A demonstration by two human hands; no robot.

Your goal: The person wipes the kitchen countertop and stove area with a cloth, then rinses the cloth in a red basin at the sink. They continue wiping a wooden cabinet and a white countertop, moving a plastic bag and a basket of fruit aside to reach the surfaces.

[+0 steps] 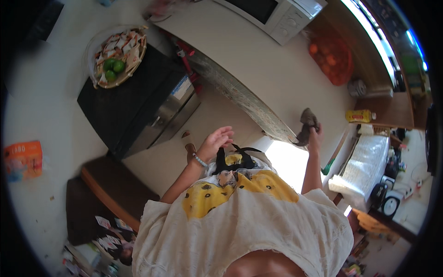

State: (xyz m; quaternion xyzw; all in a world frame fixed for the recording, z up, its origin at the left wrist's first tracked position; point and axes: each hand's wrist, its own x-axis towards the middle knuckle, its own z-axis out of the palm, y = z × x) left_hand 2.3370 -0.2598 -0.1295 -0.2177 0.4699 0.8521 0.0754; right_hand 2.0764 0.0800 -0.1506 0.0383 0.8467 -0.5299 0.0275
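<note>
My right hand [315,136] grips a dark brown cloth [308,124], bunched above my fingers at the near corner of a pale countertop or tabletop [249,52]. A dark end of the cloth hangs at the edge, over a patterned cover [238,90] on the side. My left hand [216,142] is in the air in front of my body, holding nothing, its fingers slightly curled. Around that wrist is a beaded bracelet [199,160].
A white microwave [282,24], a red net bag of orange fruit [330,60] and a yellow-labelled bottle [360,116] stand along the far side. At left, a black cabinet [138,97] bears a woven basket [142,57] with green fruits [114,67]. Near it is a brown bench [121,187].
</note>
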